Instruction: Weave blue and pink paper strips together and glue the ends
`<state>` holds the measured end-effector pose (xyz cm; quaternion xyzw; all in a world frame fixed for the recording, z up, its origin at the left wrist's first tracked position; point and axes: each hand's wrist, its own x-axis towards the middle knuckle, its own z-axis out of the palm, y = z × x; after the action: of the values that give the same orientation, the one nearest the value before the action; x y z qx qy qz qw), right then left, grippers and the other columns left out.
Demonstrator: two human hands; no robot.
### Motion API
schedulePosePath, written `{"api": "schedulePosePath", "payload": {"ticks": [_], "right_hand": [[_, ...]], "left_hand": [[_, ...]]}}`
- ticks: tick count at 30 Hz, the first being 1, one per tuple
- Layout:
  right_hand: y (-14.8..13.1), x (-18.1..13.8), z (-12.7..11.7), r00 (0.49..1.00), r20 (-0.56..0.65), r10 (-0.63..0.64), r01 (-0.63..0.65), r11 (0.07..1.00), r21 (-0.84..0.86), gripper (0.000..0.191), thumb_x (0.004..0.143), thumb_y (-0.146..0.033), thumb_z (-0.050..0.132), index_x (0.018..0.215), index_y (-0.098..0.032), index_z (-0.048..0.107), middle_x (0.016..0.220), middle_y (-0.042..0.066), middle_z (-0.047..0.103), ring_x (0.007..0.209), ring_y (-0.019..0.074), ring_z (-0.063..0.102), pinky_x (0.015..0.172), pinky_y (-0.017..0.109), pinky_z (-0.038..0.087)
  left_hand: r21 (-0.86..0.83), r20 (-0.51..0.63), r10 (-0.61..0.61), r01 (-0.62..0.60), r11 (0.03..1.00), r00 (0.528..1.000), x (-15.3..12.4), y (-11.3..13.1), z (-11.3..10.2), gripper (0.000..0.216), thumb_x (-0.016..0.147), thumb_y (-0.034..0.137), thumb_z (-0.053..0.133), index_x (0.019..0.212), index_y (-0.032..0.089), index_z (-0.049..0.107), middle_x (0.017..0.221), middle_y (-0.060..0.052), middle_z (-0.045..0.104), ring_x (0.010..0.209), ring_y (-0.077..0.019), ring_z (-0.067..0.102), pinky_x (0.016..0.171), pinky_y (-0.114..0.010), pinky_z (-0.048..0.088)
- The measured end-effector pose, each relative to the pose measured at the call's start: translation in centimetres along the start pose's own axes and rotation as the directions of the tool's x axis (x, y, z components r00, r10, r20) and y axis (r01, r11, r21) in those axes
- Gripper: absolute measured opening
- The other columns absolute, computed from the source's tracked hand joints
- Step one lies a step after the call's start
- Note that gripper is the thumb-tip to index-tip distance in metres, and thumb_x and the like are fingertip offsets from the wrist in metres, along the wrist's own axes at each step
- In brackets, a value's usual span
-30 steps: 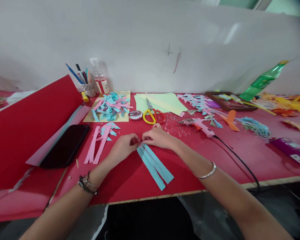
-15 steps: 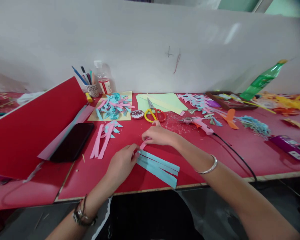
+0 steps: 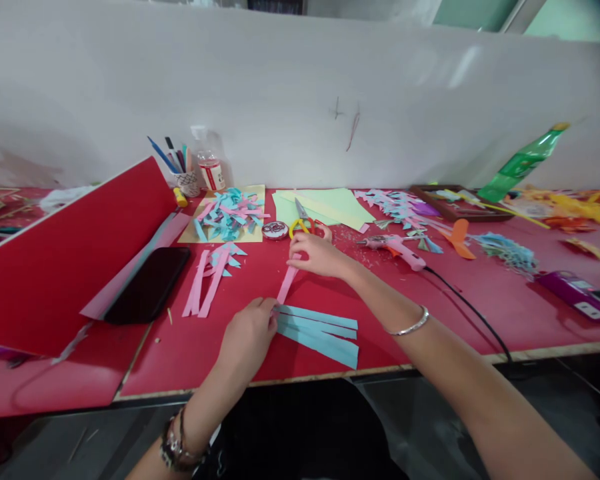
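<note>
My left hand (image 3: pixel 250 331) pinches the near ends of several blue paper strips (image 3: pixel 320 330) that fan out to the right on the red table (image 3: pixel 455 307). My right hand (image 3: pixel 317 253) grips the far end of a pink paper strip (image 3: pixel 286 285), whose lower end reaches the left hand's fingers. Just beyond the right hand lie yellow-and-red scissors (image 3: pixel 305 225). Both wrists wear bracelets.
A black phone (image 3: pixel 147 283) and a raised red sheet (image 3: pixel 65 260) lie left. Pink strips (image 3: pixel 203 283), a pile of cut paper (image 3: pixel 227 213), a round tin (image 3: pixel 274 229), a pen cup (image 3: pixel 185 180), green paper (image 3: pixel 325 203), a pink glue gun (image 3: pixel 400 250) with cord, and a green bottle (image 3: pixel 523 163) stand around.
My right hand has drawn the pink strip away toward the scissors. My left hand has pulled the blue strips nearer the table edge and swung them to point right.
</note>
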<state>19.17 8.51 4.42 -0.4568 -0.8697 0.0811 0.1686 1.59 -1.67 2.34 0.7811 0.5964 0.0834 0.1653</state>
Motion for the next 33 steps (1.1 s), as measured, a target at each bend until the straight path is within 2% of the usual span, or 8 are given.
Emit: {"api": "schedulePosePath", "payload": {"ticks": [4, 7, 11, 15, 19, 25, 29, 33], "right_hand": [[-0.2, -0.2, -0.1, 0.987, -0.152, -0.05, 0.054, 0.998, 0.023, 0.017, 0.076, -0.033, 0.057, 0.066, -0.019, 0.058, 0.097, 0.002, 0.056, 0.098, 0.0186, 0.049, 0.095, 0.05, 0.003], [-0.2, -0.3, 0.0, 0.98, -0.188, -0.061, 0.073, 0.995, 0.061, 0.017, 0.075, -0.034, 0.058, 0.067, -0.019, 0.057, 0.099, 0.001, 0.055, 0.1, 0.019, 0.048, 0.095, 0.049, 0.004], [0.5, -0.3, 0.7, 0.983, -0.182, 0.004, 0.018, 0.992, 0.122, 0.02, 0.075, -0.036, 0.058, 0.066, -0.018, 0.055, 0.095, 0.002, 0.056, 0.097, 0.0192, 0.049, 0.094, 0.049, 0.006], [1.7, -0.4, 2.2, 0.987, -0.125, 0.099, -0.082, 0.987, 0.138, 0.02, 0.076, -0.035, 0.056, 0.067, -0.017, 0.055, 0.09, 0.002, 0.057, 0.09, 0.018, 0.051, 0.093, 0.049, 0.007], [2.4, -0.5, 3.6, 0.99, -0.075, 0.116, -0.104, 0.984, 0.142, 0.019, 0.077, -0.033, 0.055, 0.068, -0.016, 0.056, 0.083, 0.0, 0.057, 0.082, 0.0151, 0.051, 0.088, 0.042, 0.017], [2.4, -0.4, 4.5, 0.99, -0.077, 0.12, -0.108, 0.984, 0.142, 0.016, 0.079, -0.029, 0.051, 0.07, -0.016, 0.054, 0.083, 0.001, 0.057, 0.078, 0.0139, 0.051, 0.077, 0.033, 0.024], [2.6, -0.5, 4.8, 0.984, -0.109, 0.14, -0.126, 0.984, 0.129, 0.006, 0.078, -0.023, 0.05, 0.079, -0.018, 0.054, 0.088, 0.003, 0.058, 0.082, 0.0163, 0.052, 0.078, 0.034, 0.025], [2.5, -0.9, 3.8, 0.952, -0.219, 0.214, -0.191, 0.974, 0.123, 0.022, 0.078, -0.012, 0.042, 0.098, -0.018, 0.05, 0.099, 0.007, 0.057, 0.088, 0.0188, 0.052, 0.082, 0.039, 0.024]], "left_hand": [[-0.004, -0.011, 0.002, -0.002, 1.0, 1.0, -0.1, 0.0, 0.1, 0.026, 0.082, 0.015, 0.042, 0.103, 0.016, 0.056, 0.091, -0.006, 0.06, 0.076, -0.0173, 0.058, 0.067, -0.025, 0.041], [-0.002, -0.007, 0.0, 0.0, 1.0, 1.0, 0.0, 0.0, 0.1, 0.027, 0.082, 0.015, 0.042, 0.105, 0.016, 0.056, 0.091, -0.007, 0.06, 0.076, -0.0176, 0.058, 0.066, -0.025, 0.042], [-0.011, -0.004, -0.004, 0.004, 1.0, 1.0, 0.0, 0.2, 0.1, 0.027, 0.083, 0.014, 0.041, 0.105, 0.015, 0.056, 0.094, -0.007, 0.06, 0.081, -0.0184, 0.059, 0.07, -0.026, 0.042], [-0.011, -0.001, -0.001, 0.001, 1.0, 1.0, -0.1, 0.2, 0.2, 0.026, 0.084, 0.016, 0.04, 0.104, 0.016, 0.056, 0.096, -0.008, 0.06, 0.083, -0.0185, 0.059, 0.072, -0.027, 0.043], [-0.007, 0.001, 0.0, 0.0, 1.0, 1.0, -0.1, 0.1, 0.2, 0.025, 0.085, 0.018, 0.04, 0.103, 0.016, 0.057, 0.098, -0.008, 0.061, 0.083, -0.0172, 0.059, 0.072, -0.025, 0.042], [0.087, 0.008, -0.05, 0.049, 0.995, 0.999, -0.3, 0.1, -0.1, 0.026, 0.086, 0.025, 0.038, 0.105, 0.022, 0.055, 0.092, -0.004, 0.062, 0.076, -0.0168, 0.059, 0.057, -0.024, 0.038], [0.099, -0.018, -0.072, 0.074, 0.992, 0.997, -0.5, -0.1, 0.2, 0.024, 0.086, 0.029, 0.038, 0.103, 0.025, 0.055, 0.084, -0.001, 0.063, 0.071, -0.0149, 0.059, 0.052, -0.022, 0.033], [0.064, -0.036, -0.077, 0.079, 0.995, 0.996, -0.7, -0.1, 0.4, 0.022, 0.085, 0.027, 0.041, 0.1, 0.024, 0.056, 0.083, -0.001, 0.064, 0.072, -0.0138, 0.059, 0.053, -0.021, 0.033]]}}
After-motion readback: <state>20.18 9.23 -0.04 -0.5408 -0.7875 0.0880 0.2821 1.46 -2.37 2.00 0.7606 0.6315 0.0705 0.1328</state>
